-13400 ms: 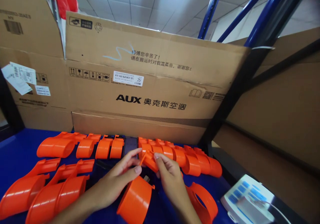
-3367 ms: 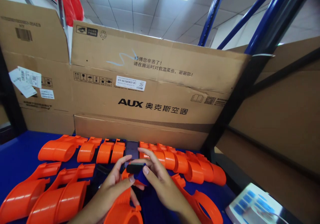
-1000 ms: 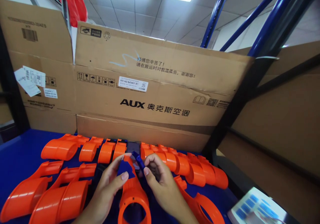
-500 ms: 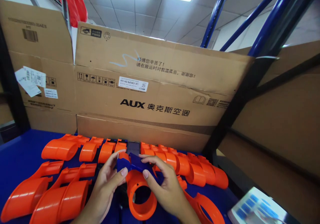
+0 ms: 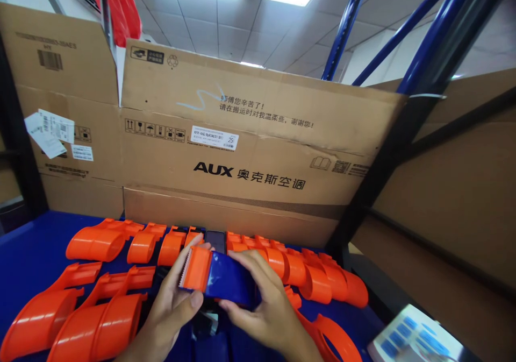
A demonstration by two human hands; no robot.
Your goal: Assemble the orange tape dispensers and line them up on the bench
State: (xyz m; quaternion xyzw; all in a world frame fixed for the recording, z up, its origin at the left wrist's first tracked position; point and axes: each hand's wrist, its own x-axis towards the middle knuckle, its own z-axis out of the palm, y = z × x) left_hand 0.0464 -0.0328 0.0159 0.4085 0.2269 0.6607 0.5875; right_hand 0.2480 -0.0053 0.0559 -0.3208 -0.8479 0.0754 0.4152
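**Two hands hold an orange and blue part**

Both hands hold one orange and blue part (image 5: 217, 277) just above the blue bench (image 5: 32, 243), near the middle of the picture and close to the person.

The left hand (image 5: 169, 313) grips the orange end. Its fingers (image 5: 192, 245) curl over the top and its thumb presses on the side below. That end has a white edge with little teeth.

The right hand (image 5: 268, 308) grips the blue end. Its fingers lie across the top and its thumb is tucked under. Both hands are closed tight on the part.

Many orange parts (image 5: 97, 243) lie on the bench. One row runs along the back, on both sides of the hands. Bigger ones lie in front on the left (image 5: 80, 319). An orange ring (image 5: 334, 340) lies just beside the right wrist.

A dark phone (image 5: 215, 238) stands in the back row, right behind the held part.

A big brown cardboard box (image 5: 250, 136) with the word AUX stands behind the bench. A white keypad (image 5: 419, 340) with blue buttons sits at the bottom right, well apart from the hands.
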